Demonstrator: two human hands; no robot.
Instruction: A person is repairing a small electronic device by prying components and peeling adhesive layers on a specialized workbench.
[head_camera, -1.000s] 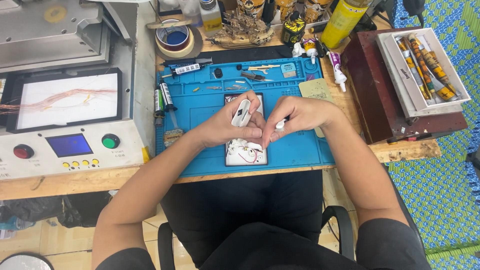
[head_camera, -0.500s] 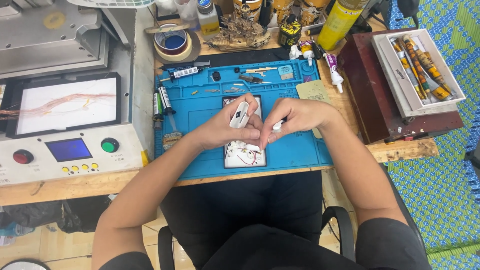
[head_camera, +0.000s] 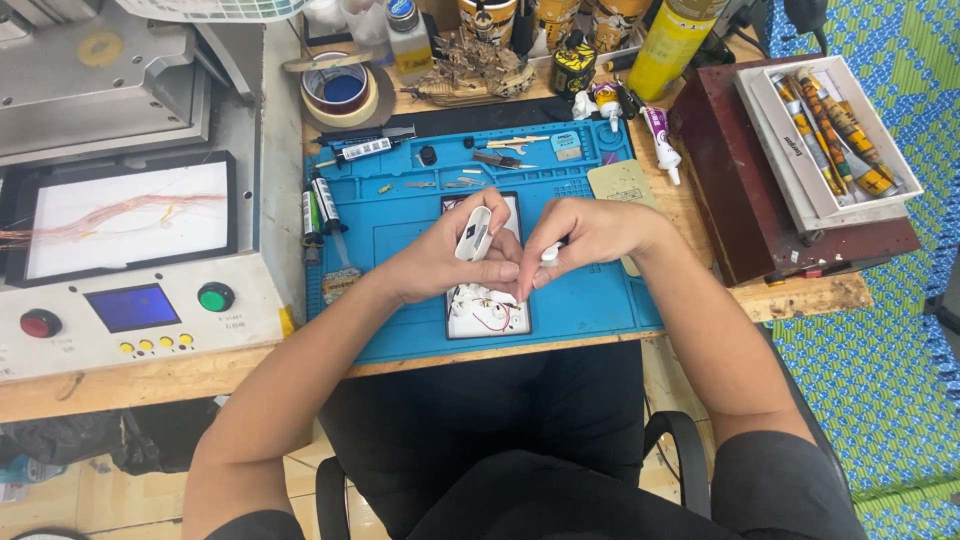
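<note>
Beside a grey machine (head_camera: 130, 200), the left hand (head_camera: 440, 262) is gripping a small white casing (head_camera: 473, 234) upright, while the right hand (head_camera: 590, 235) is pinching a tiny white part (head_camera: 550, 254) above a blue mat (head_camera: 400, 225).

A wooden workbench (head_camera: 800, 298) is carrying everything. A blue work mat (head_camera: 590, 310) is lying at its middle, a grey machine (head_camera: 130, 200) with a screen and buttons is sitting at the left end, and a dark red box (head_camera: 740, 190) is sitting at the right. A tape roll (head_camera: 338, 92), bottles and a yellow can (head_camera: 668, 42) are standing along the back edge.
</note>
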